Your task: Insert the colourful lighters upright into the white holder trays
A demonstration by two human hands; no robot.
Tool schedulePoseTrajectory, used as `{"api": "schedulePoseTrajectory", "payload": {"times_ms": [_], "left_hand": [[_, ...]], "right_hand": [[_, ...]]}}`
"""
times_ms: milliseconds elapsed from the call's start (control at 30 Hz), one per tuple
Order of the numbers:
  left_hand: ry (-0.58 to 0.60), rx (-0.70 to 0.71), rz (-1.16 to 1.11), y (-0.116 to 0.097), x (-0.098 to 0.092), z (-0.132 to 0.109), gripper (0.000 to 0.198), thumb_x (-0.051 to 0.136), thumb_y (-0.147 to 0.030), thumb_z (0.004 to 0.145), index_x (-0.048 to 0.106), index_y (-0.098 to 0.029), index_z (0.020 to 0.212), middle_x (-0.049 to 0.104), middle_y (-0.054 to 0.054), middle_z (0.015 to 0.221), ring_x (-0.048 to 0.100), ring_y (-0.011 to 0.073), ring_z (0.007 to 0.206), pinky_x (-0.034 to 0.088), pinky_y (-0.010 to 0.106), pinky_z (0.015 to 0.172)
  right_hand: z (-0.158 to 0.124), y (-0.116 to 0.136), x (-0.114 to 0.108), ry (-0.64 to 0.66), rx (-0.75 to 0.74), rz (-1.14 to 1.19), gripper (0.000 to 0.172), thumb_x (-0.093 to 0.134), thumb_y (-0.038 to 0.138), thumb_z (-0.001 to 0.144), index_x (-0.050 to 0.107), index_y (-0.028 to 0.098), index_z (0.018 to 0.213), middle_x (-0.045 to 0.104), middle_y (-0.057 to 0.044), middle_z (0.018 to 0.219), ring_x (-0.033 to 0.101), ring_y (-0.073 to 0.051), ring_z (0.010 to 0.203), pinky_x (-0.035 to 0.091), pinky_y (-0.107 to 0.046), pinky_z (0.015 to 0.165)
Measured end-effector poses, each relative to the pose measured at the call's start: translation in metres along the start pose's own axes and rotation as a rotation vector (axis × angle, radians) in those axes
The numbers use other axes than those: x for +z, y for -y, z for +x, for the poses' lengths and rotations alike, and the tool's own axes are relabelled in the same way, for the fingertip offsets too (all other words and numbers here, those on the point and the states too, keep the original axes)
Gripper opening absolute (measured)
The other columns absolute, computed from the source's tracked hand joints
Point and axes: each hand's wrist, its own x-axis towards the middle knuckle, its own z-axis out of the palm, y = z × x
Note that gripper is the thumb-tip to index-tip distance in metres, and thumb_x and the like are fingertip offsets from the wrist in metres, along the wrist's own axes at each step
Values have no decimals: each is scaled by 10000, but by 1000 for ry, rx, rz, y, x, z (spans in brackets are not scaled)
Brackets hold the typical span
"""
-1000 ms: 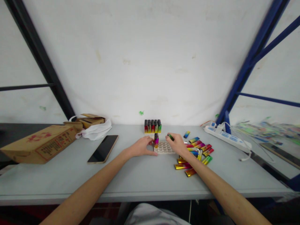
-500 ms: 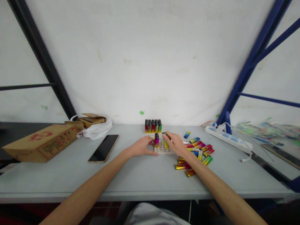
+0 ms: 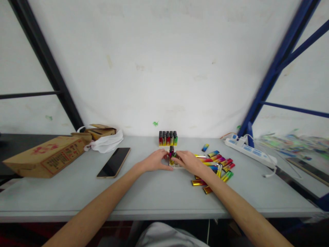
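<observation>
1. Grey counter [image 3: 151, 197] against a scuffed white wall [image 3: 164, 68]. Near its middle sits a pale tray [image 3: 180, 167], largely covered by the two hands (contact points partly hidden).
2. Right hand [image 3: 187, 160]: fingertips closed on one lighter [image 3: 174, 155], green near the top, at the tray's left part. Cannot tell whether its base is seated. If it meets a cell wall off-centre, it could jam or lean; likely cause: the fingers screening the opening.
3. Left hand [image 3: 156, 160]: thumb and fingers spread apart about the tray's left end. Cannot tell whether it grips or merely braces. With too light a hold, a downward push could skid or tip the tray.
4. Dark-topped standing lighters [image 3: 171, 149] rise just behind the held one. A sideways nudge from the right fingertips could knock them askew; cause: crowding.
5. Loose lighters [image 3: 218, 164] lie in an overlapping heap beside the right hand and forearm. A low sweep of the wrist could scatter some (smooth, glossy casings, so presumably slippery).
6. Upright block of lighters [image 3: 168, 139] stands beyond the tray, near the wall. Lower risk, I judge: only a long forward slip would reach it.
</observation>
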Motion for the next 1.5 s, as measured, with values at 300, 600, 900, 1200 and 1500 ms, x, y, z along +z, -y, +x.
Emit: {"api": "schedulePoseTrajectory", "payload": {"times_ms": [300, 600, 900, 1200, 1500], "left_hand": [[12, -21, -12, 1, 0, -1, 649, 821, -655, 685, 687, -148, 1068, 697, 95, 1006, 639, 284, 920, 486, 350, 827], [18, -41, -26, 1, 0, -1, 683, 815, -676, 670, 702, -148, 1087, 703, 100, 1022, 650, 294, 926, 499, 355, 832], [21, -44, 7, -2, -2, -1, 658, 816, -670, 675, 698, -146, 1054, 707, 99, 1019, 651, 288, 917, 494, 344, 827], [15, -30, -12, 1, 0, 0, 672, 814, -681, 669, 689, -146, 1057, 706, 104, 1020, 650, 290, 924, 496, 344, 819], [20, -37, -25, 1, 0, -1, 667, 822, -664, 669, 689, -149, 1072, 705, 100, 1034, 641, 281, 936, 496, 344, 830]], "right_hand": [[-2, -6, -22, -14, 84, -113, 400, 416, 459, 1073, 651, 202, 877, 669, -60, 785, 589, -189, 706, 380, -289, 696], [-45, -90, -73, 206, 396, -146, 264, 656, 352, 921, 778, 151, 1040, 765, -134, 1044, 693, -252, 936, 489, -308, 860], [-44, -94, -69, 271, 382, -87, 231, 634, 306, 900, 772, 137, 976, 767, -132, 947, 681, -245, 851, 500, -313, 775], [-31, -72, -70, -202, 344, 106, 380, 558, 502, 960, 724, 180, 1075, 682, -35, 750, 573, -178, 656, 433, -300, 667], [-13, -47, -45, -435, 402, 875, 473, 627, 677, 869, 586, 211, 798, 604, -11, 803, 576, -162, 734, 510, -307, 723]]}}
